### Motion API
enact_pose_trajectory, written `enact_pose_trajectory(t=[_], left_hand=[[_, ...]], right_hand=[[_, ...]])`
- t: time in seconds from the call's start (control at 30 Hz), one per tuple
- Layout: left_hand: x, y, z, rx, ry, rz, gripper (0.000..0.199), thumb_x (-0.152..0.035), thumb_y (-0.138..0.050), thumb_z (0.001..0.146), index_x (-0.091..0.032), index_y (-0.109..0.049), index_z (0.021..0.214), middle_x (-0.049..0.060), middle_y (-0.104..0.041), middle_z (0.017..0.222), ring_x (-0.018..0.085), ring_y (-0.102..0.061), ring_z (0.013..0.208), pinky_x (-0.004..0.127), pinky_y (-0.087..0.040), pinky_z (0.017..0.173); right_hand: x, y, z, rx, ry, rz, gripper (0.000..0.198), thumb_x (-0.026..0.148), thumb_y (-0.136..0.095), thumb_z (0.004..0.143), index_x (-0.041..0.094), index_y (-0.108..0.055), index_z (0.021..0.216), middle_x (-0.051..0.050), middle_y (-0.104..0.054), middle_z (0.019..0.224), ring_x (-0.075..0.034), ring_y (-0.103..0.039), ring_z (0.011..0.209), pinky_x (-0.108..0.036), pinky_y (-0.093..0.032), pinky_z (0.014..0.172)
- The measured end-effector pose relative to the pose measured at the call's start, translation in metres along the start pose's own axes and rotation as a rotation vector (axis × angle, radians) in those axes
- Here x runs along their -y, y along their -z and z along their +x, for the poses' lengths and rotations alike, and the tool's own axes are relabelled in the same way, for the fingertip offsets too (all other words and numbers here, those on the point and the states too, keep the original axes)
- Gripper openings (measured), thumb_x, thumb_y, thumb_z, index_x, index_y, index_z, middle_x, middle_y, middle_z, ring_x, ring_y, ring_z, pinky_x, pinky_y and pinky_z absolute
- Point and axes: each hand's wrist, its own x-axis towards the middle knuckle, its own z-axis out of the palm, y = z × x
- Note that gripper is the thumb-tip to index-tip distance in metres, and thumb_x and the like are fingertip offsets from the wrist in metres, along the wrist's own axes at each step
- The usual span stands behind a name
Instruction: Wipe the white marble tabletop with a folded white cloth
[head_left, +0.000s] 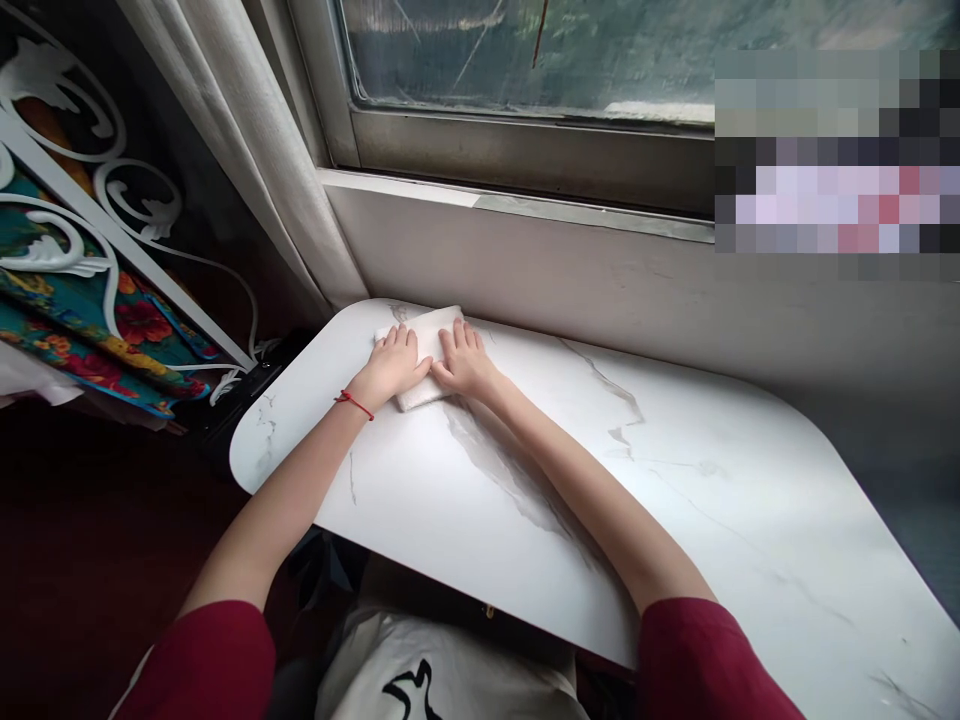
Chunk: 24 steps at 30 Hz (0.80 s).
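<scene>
A folded white cloth (421,393) lies flat on the white marble-patterned tabletop (555,420), towards its far left part. My left hand (395,362) rests palm down on the cloth's left side, fingers stretched out, with a red string bracelet at the wrist. On the right side of the same cloth my right hand (463,362) lies flat, its fingers extended. The two thumbs come close together near the middle of the cloth. Both hands cover much of the cloth, and its far corner shows beyond the fingers.
Behind the table is a wall with a window (525,60) and its sill (480,200). A light curtain (240,130) hangs at the left. White scrolled metalwork (142,215) with a floral cloth (142,320) behind it stands at far left. A blurred patch covers the upper right.
</scene>
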Motion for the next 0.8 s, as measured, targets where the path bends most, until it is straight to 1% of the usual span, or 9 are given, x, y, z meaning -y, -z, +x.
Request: enact_pose_trajectory(t=[0.1,0.2,0.33,0.4,0.47,0.53,0.63,0.73,0.8], left_hand=[[-0.003,0.007,-0.011,0.021,0.012,0.036,0.058,-0.038,-0.037,0.099,0.002,-0.045,0.141,0.029,-0.044,0.151,0.037,-0.039,0.144,0.049,-0.035,0.114],[-0.006,0.013,-0.023,0.028,0.02,0.089,0.053,-0.037,-0.037,0.099,0.003,-0.054,0.131,0.029,-0.056,0.136,0.037,-0.051,0.133,0.047,-0.041,0.107],[-0.007,0.012,-0.046,-0.016,0.055,0.191,0.049,-0.033,-0.035,0.098,0.002,-0.059,0.122,0.029,-0.062,0.125,0.037,-0.058,0.123,0.046,-0.045,0.102],[-0.002,0.006,-0.063,-0.043,0.093,0.201,0.049,-0.032,-0.033,0.098,0.002,-0.059,0.122,0.031,-0.062,0.129,0.039,-0.057,0.125,0.048,-0.045,0.102],[0.006,-0.003,-0.082,-0.076,0.134,0.175,0.052,-0.033,-0.032,0.098,0.004,-0.057,0.126,0.033,-0.056,0.138,0.041,-0.053,0.132,0.051,-0.045,0.104],[0.016,-0.013,-0.103,-0.123,0.163,0.132,0.057,-0.034,-0.03,0.098,0.004,-0.051,0.134,0.032,-0.049,0.146,0.041,-0.046,0.14,0.054,-0.043,0.108],[0.026,-0.028,-0.135,-0.203,0.157,0.021,0.06,-0.038,-0.029,0.098,-0.002,-0.044,0.144,0.027,-0.042,0.155,0.036,-0.035,0.149,0.053,-0.035,0.117],[0.026,-0.038,-0.164,-0.287,0.207,-0.081,0.06,-0.04,-0.028,0.099,-0.007,-0.039,0.148,0.023,-0.037,0.159,0.031,-0.028,0.153,0.051,-0.029,0.122],[0.022,-0.04,-0.181,-0.328,0.276,-0.121,0.06,-0.043,-0.026,0.1,-0.008,-0.04,0.147,0.023,-0.038,0.159,0.031,-0.029,0.153,0.051,-0.028,0.123]], right_hand=[[0.012,0.005,-0.009,0.023,0.009,-0.016,0.059,0.034,-0.046,0.092,-0.001,-0.044,0.14,-0.035,-0.032,0.156,-0.046,-0.033,0.143,-0.059,-0.03,0.11],[0.026,0.012,-0.018,0.048,0.013,-0.038,0.057,0.035,-0.047,0.092,0.0,-0.046,0.138,-0.035,-0.032,0.156,-0.047,-0.034,0.143,-0.057,-0.03,0.111],[0.049,0.016,-0.029,0.044,0.045,-0.056,0.057,0.034,-0.048,0.092,-0.002,-0.046,0.137,-0.037,-0.035,0.154,-0.048,-0.037,0.141,-0.057,-0.029,0.113],[0.062,0.016,-0.035,0.034,0.079,-0.045,0.058,0.034,-0.049,0.093,-0.003,-0.044,0.138,-0.038,-0.036,0.153,-0.047,-0.039,0.141,-0.058,-0.029,0.113],[0.073,0.016,-0.041,0.022,0.14,-0.01,0.057,0.036,-0.05,0.092,-0.002,-0.045,0.134,-0.039,-0.035,0.152,-0.047,-0.037,0.142,-0.059,-0.03,0.113],[0.082,0.017,-0.045,0.0,0.23,0.043,0.052,0.038,-0.054,0.089,0.001,-0.051,0.126,-0.04,-0.031,0.155,-0.048,-0.029,0.147,-0.06,-0.03,0.112],[0.092,0.021,-0.051,0.002,0.317,0.13,0.049,0.041,-0.059,0.084,0.004,-0.054,0.115,-0.04,-0.022,0.158,-0.05,-0.02,0.15,-0.06,-0.029,0.112],[0.103,0.025,-0.058,0.05,0.346,0.166,0.056,0.045,-0.062,0.082,0.002,-0.052,0.117,-0.042,-0.023,0.156,-0.052,-0.024,0.148,-0.06,-0.029,0.112],[0.111,0.025,-0.065,0.058,0.396,0.163,0.061,0.047,-0.061,0.083,0.001,-0.05,0.121,-0.044,-0.024,0.154,-0.052,-0.025,0.147,-0.059,-0.03,0.112]])
